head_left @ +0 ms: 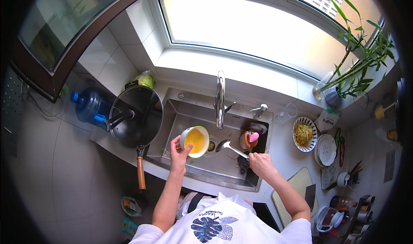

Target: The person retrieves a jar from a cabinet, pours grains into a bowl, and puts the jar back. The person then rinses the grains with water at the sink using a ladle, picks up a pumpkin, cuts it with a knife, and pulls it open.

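Observation:
My left hand (178, 151) grips a small white bowl (184, 138) by its side, thumb at the rim. Yellow grainy stuff, which I cannot name for sure, fills the lower part of the tilted bowl (195, 141). In my closed right hand (261, 164) is the handle of a metal ladle (224, 145), its head pointing left toward the bowl but apart from it. Both are over the stainless steel sink (202, 170). Behind them rises the chrome faucet (220, 99), its spout above the basin.
A dark wok (140, 132) with a wooden handle covers the counter left of the sink, beside a blue water jug (90, 106). At right are a plate of shredded food (304, 135), stacked plates (326, 150), a cutting board (297, 186) and a knife (309, 196).

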`<control>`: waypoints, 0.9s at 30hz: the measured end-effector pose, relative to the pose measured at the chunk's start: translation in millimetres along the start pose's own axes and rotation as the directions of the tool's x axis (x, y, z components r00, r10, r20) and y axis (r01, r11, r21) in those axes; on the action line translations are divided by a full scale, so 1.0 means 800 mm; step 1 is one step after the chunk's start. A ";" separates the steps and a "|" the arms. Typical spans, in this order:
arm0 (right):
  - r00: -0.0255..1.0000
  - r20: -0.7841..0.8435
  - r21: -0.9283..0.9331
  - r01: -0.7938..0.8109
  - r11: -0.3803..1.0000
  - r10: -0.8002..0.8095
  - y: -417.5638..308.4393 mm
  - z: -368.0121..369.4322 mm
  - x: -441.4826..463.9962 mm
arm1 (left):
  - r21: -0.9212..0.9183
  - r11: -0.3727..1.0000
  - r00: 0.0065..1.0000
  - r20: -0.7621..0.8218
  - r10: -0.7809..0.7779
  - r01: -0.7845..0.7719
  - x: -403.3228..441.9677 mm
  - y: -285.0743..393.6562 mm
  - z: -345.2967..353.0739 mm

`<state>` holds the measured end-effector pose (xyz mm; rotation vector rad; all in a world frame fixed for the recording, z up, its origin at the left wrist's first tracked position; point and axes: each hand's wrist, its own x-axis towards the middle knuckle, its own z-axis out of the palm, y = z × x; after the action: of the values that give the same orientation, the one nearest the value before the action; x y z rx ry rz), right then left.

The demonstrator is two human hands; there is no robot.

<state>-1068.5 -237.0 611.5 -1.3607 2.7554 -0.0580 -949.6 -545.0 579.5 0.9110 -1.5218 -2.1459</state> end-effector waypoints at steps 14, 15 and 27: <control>0.955 0.005 -0.183 0.291 0.939 -0.295 0.084 -0.013 0.220 | -0.361 0.825 0.899 0.218 -0.379 0.435 0.008 -0.031 0.037; 0.958 0.098 -0.155 0.284 0.946 -0.271 0.088 -0.023 0.235 | -0.366 0.824 0.901 0.215 -0.377 0.432 0.008 -0.032 0.041; 0.962 0.113 -0.105 0.262 0.959 -0.250 0.114 0.027 0.274 | -0.368 0.827 0.905 0.176 -0.388 0.426 0.010 -0.034 0.067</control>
<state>-1271.4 -355.7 574.3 -1.6955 2.5225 0.1589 -989.9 -502.5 563.2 1.0680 -0.9123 -2.7015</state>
